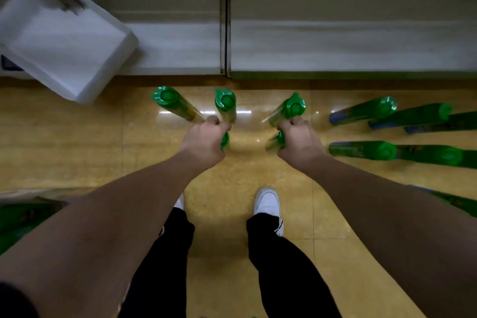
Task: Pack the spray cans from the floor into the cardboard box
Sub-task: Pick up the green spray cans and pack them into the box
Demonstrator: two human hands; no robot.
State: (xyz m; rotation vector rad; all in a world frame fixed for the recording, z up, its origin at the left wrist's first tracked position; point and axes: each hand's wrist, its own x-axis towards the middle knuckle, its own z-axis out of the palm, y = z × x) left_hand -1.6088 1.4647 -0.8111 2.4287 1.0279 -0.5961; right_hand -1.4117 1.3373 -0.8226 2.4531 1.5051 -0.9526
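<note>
My left hand (204, 141) grips green-capped spray cans: one can (171, 102) fans out to the left, a second (225, 104) points straight ahead, and a third cap (225, 139) peeks out under the fingers. Two more are gripped by my right hand (299, 141), an upper can (290, 110) and a lower one (276, 140). Several green spray cans (366, 111) stand on the yellow floor to the right. At the lower left edge, behind my left forearm, is the cardboard box (28, 192) with green cans inside, mostly hidden.
A white plastic bin (67, 44) sits tilted at the upper left against pale shelving (335, 44). My white shoes (267, 201) and dark trousers are below my hands. One more can (454, 201) shows past my right forearm.
</note>
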